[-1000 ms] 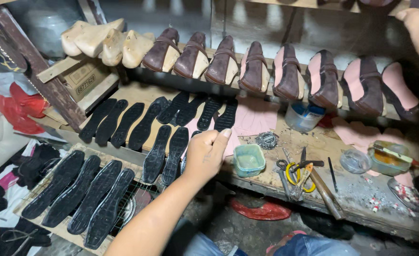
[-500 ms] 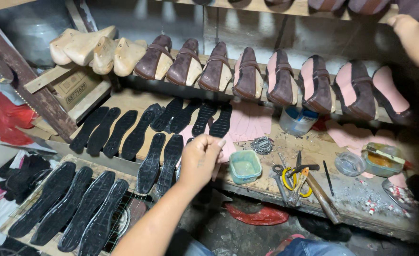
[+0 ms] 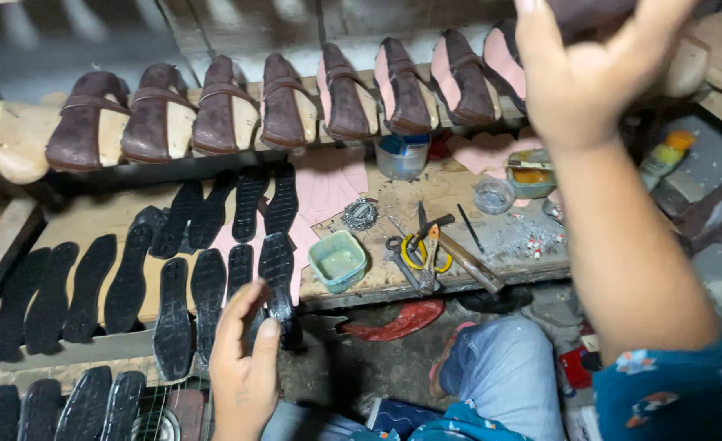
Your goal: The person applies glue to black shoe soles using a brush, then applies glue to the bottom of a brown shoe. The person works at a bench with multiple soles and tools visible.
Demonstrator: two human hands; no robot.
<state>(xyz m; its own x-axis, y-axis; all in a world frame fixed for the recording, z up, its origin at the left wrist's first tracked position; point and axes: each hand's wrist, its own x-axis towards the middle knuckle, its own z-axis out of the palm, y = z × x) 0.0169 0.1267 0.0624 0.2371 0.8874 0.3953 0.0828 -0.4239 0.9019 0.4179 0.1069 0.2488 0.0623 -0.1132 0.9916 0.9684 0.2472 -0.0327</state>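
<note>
Gripping a black rubber sole (image 3: pixel 278 282) between thumb and fingers, the left hand (image 3: pixel 244 367) lifts its lower end at the front edge of the worktop (image 3: pixel 377 273). This sole is long and narrow, with a ribbed tread and a slight shine, and it stands nearly upright in line with the other black soles (image 3: pixel 128 282) that lie in rows to its left. The right hand (image 3: pixel 594 69) is raised to the upper shelf, fingers curled over a dark brown shoe upper (image 3: pixel 594 12) at the top edge of the view; how firmly it grasps there I cannot tell.

Just right of the held sole sits a small square pale-green tub (image 3: pixel 337 260). Beside that lie yellow-handled scissors (image 3: pixel 425 249) and a hammer (image 3: pixel 467 261). Pink cut pieces (image 3: pixel 332 184) rest under and behind the soles. Further back stand a round blue-and-white tub (image 3: pixel 402 155), a clear little cup (image 3: pixel 493 196) and a flat green tin with orange contents (image 3: pixel 531 173). A green and orange bottle (image 3: pixel 663 159) leans at the far right. Along the shelf runs a row of brown sandals on pale forms (image 3: pixel 287 102).
</note>
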